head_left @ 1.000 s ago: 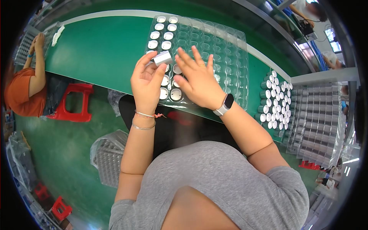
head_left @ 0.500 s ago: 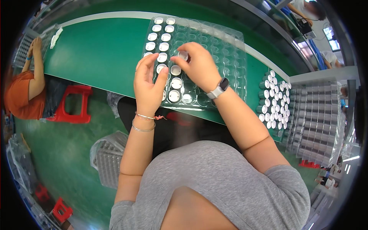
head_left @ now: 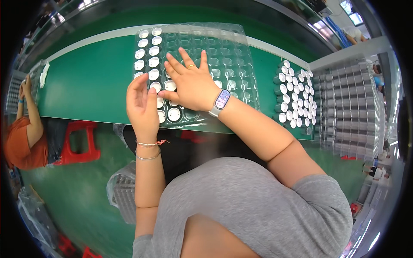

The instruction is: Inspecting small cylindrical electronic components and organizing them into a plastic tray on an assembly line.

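Note:
A clear plastic tray (head_left: 234, 51) with many round pockets lies on the green table (head_left: 86, 86). Its left columns hold white-topped round pieces (head_left: 154, 50). My right hand (head_left: 191, 86), with a watch on the wrist, lies flat on the tray with fingers spread and the thumb beside a white piece (head_left: 170, 85). My left hand (head_left: 143, 107) hovers at the tray's near left corner, palm turned inward, fingers loosely apart and holding nothing.
A cluster of white-topped cylinders (head_left: 294, 96) stands on the table to the right of the tray. Beyond it is a stack of clear trays (head_left: 352, 107). A person in orange (head_left: 26, 142) sits at far left beside a red stool (head_left: 79, 142). A bagged tray stack (head_left: 122, 193) sits on the floor.
A second ago my left hand held a white cylinder; my right hand then set it into a tray pocket. Now my right hand lies flat on the tray and my left is empty.

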The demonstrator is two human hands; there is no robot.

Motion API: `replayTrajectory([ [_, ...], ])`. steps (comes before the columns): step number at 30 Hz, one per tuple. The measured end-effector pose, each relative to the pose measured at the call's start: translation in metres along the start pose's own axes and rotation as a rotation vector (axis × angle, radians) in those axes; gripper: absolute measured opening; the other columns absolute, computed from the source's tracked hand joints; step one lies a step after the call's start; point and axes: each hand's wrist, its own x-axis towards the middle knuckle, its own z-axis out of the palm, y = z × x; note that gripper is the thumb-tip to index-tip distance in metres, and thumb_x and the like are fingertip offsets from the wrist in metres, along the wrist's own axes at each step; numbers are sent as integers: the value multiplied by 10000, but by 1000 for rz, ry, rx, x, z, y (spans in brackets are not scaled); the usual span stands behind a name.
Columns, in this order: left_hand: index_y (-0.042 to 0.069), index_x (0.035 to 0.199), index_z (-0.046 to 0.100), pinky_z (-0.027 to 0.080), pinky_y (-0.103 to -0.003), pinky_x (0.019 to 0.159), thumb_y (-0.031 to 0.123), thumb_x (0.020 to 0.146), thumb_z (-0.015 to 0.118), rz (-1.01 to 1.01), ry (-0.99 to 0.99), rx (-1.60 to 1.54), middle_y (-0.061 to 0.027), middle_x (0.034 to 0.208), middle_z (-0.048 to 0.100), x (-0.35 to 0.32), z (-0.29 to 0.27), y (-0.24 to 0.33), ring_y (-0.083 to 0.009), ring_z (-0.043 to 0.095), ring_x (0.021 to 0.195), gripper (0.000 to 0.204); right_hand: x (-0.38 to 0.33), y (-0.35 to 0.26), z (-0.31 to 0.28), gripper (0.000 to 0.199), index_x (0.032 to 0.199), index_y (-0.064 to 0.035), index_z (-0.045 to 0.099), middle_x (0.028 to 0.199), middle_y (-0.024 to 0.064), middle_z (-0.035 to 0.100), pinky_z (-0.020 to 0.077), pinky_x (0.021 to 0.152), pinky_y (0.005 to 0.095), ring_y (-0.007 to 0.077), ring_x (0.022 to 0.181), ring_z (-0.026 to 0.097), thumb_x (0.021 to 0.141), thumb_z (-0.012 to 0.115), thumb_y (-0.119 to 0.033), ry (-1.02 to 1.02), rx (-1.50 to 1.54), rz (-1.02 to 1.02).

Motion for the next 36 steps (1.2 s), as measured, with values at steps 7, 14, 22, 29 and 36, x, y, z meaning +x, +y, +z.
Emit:
replayTrajectory([
  [7, -51, 1317, 476, 333, -395, 1114, 31, 967, 500, 35, -117, 143, -144, 1356, 494, -2, 7, -1, -242, 471, 1278, 360, -4, 10, -22, 897, 1486, -66, 343, 1577, 157, 233, 40, 1110, 691, 386, 1476, 98, 883, 379, -731, 32, 156, 19],
  [14, 20, 1435, 405, 181, -501, 1160, 481, 934, 519, 306, -553, 1272, -181, 1519, 354, -3, 29, 9, -344, 291, 1427, 691, -60, 122, -107, 429, 1275, -20, 571, 1279, 198, 589, 428, 1021, 416, 356, 1215, 534, 918, 561, -256, 275, 156, 217],
  [22, 30, 1439, 406, 175, -489, 1163, 455, 920, 549, 296, -558, 1281, -166, 1515, 368, -3, 34, 11, -316, 305, 1424, 686, -133, 274, -131, 471, 1264, -42, 581, 1217, 171, 620, 484, 933, 414, 351, 1104, 597, 799, 536, 24, -173, -72, 446],
  [29, 49, 1449, 401, 180, -504, 1159, 457, 927, 532, 290, -567, 1280, -156, 1519, 366, -4, 33, 9, -319, 299, 1428, 676, -136, 279, -127, 419, 1200, -100, 606, 1154, 110, 655, 521, 824, 376, 276, 943, 645, 792, 600, -5, -254, 68, 474],
  [36, 55, 1449, 404, 180, -502, 1159, 448, 931, 527, 298, -572, 1253, -149, 1527, 358, -2, 34, 9, -319, 300, 1428, 661, -145, 293, -117, 267, 1082, -80, 636, 1013, 98, 696, 523, 758, 363, 272, 847, 661, 816, 638, -55, -127, 159, 356],
])
